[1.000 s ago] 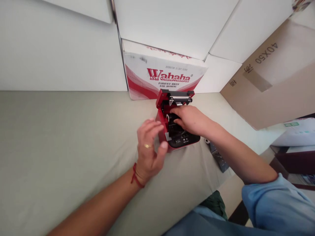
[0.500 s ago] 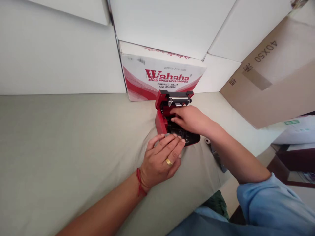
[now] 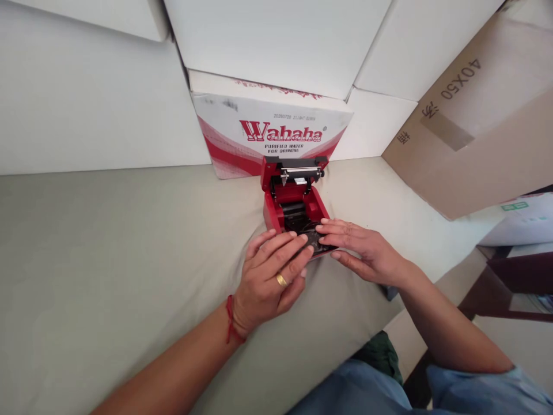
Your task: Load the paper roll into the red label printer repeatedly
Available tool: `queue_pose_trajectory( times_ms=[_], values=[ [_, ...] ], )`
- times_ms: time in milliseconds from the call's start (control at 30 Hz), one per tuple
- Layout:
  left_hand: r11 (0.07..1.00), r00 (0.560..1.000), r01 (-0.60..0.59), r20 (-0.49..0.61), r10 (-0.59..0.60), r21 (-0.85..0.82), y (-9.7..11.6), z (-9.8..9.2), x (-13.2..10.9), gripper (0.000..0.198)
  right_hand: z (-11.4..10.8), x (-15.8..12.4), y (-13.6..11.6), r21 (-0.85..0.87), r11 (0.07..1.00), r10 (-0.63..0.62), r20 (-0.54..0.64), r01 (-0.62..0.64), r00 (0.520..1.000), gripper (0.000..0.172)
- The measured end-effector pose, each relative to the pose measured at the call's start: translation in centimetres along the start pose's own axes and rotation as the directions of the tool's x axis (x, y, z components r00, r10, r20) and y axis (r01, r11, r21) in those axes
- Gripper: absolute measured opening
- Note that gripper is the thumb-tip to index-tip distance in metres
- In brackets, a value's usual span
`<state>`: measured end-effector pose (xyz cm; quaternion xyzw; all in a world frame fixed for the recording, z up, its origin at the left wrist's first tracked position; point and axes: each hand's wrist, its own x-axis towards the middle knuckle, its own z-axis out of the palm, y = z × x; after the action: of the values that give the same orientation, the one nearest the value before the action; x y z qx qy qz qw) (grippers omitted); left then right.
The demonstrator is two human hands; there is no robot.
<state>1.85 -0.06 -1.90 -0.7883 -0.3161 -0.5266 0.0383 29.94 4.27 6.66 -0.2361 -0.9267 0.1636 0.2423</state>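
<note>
White boxes (image 3: pixel 276 40) form a wall along the back of a tabletop (image 3: pixel 129 253) spread with pale grey-green cloth. A red device (image 3: pixel 273 212) sits on the cloth, its lid (image 3: pixel 268 173) raised and a roller (image 3: pixel 300 173) showing beneath it. Glossy black film (image 3: pixel 311 235) lies across its front part, under the fingertips of both hands.

The left hand (image 3: pixel 270 282) is palm down, fingers nearly straight and side by side, their tips over the device's front left corner and the film; whether they pinch anything I cannot tell. The right hand (image 3: pixel 367 251) comes in from the other side, fingers stretched over the right edge onto the film, with the thumb held apart by the front corner and a gap showing between.

Behind the device, a carton (image 3: pixel 254 109) reads "Wahaha" in red, with "PURIFIED WATER FOR DRINKING" below; a faint line of print above is too small to read surely. At right, a brown carton (image 3: pixel 484 144) shows "40X50" and 2 Chinese characters.

Cloth stretches wide to the device's left. The tabletop's near edge slants up toward the right, passing beneath the right forearm.
</note>
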Motion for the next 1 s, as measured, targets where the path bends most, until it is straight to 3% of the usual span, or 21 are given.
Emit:
queue_pose_trajectory(
  times_ms=[167, 267, 300, 367, 433, 467, 567, 667, 833, 1000],
  values=[
    [0.999, 0.999, -0.019, 0.04, 0.018, 0.04, 0.3, -0.3, 0.3, 0.033, -0.7, 0.4, 0.0, 0.046, 0.999, 0.002, 0.015, -0.003, 1.0, 0.038],
    [0.998, 0.999, 0.0, 0.044, -0.002, 0.056, 0.7, -0.2, 0.5, 0.031, -1.7, 2.1, 0.1, 0.072, 0.995, 0.079, -0.104, -0.071, 0.992, 0.029],
    [0.998, 0.999, 0.006, 0.046, -0.009, 0.065, 0.8, -0.1, 0.5, 0.03, -2.1, 3.0, 0.6, 0.086, 0.99, 0.129, -0.2, -0.114, 0.971, 0.031],
    [0.996, 0.999, 0.012, 0.052, -0.016, 0.089, 0.9, 0.0, 0.6, 0.031, -2.6, 5.6, 2.2, 0.131, 0.969, 0.245, -0.396, -0.21, 0.885, 0.038],
    [0.993, 0.998, 0.013, 0.059, -0.019, 0.116, 1.0, 0.1, 0.7, 0.033, -2.8, 8.5, 4.5, 0.177, 0.944, 0.331, -0.496, -0.279, 0.803, 0.051],
    [0.992, 0.998, 0.01, 0.059, -0.018, 0.126, 1.0, 0.2, 0.7, 0.034, -2.8, 9.9, 5.7, 0.197, 0.935, 0.353, -0.5, -0.293, 0.79, 0.06],
    [0.99, 0.998, 0.01, 0.053, -0.018, 0.143, 1.1, 0.4, 0.6, 0.038, -2.2, 12.8, 7.8, 0.272, 0.913, 0.396, -0.41, -0.305, 0.822, 0.079],
    [0.988, 0.999, 0.015, 0.042, -0.021, 0.156, 1.1, 0.5, 0.6, 0.039, -1.3, 13.0, 6.7, 0.297, 0.894, 0.422, -0.305, -0.335, 0.854, 0.079],
    [0.98, 0.999, 0.009, 0.044, -0.018, 0.197, 1.3, 0.5, 0.5, 0.04, -0.4, 9.2, 2.4, 0.195, 0.943, 0.324, -0.349, -0.27, 0.88, 0.062],
    [0.98, 0.998, 0.017, 0.054, -0.028, 0.198, 1.4, 0.4, 0.2, 0.042, 0.6, 4.9, 1.1, 0.074, 0.97, 0.242, -0.237, -0.23, 0.941, 0.05]
  ],
)
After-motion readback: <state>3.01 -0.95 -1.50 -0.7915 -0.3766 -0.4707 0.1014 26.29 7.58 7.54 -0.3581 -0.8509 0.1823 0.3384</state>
